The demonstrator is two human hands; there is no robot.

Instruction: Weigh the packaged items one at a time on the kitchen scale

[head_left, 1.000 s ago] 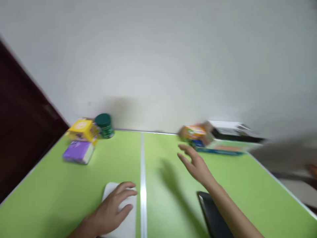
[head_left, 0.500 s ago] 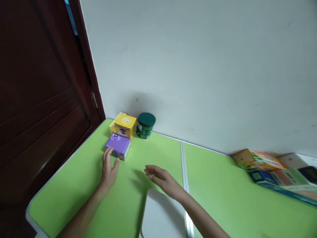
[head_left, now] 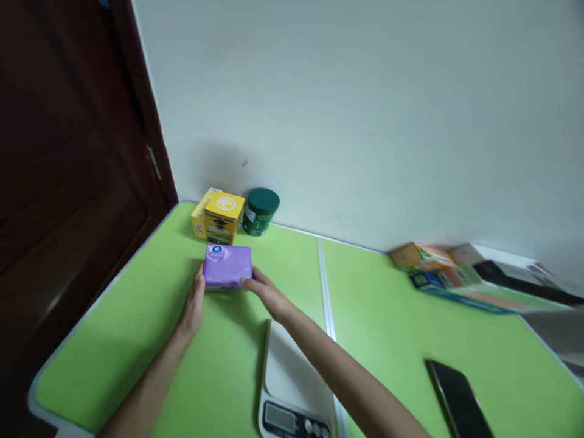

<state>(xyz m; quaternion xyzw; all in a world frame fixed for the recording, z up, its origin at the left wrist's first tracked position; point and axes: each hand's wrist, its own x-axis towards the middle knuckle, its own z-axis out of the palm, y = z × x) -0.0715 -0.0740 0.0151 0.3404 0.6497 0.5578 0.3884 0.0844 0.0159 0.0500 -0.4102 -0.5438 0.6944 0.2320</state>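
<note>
A purple tissue pack (head_left: pixel 227 265) is held between my two hands, in front of the yellow boxes. My left hand (head_left: pixel 194 302) presses against its left side. On the right, my right hand (head_left: pixel 268 294) grips the other end, thumb on the near edge and fingers behind. The pack looks slightly raised, with a shadow on the green table (head_left: pixel 219 365) below. Beneath my right forearm lies a white kitchen scale (head_left: pixel 292 371) with a display and buttons at its near end; the forearm hides part of it.
Yellow boxes (head_left: pixel 223 210) and a green lidded tub (head_left: pixel 261 211) stand by the wall at the back left. An orange box (head_left: pixel 422 257) and several colourful packages lie at the back right. A black phone (head_left: pixel 458 398) rests at the front right.
Both hands have closed on the tissue pack, which has come away from the yellow boxes and turned to face me squarely. The view has shifted, bringing the scale's display and the phone into sight.
</note>
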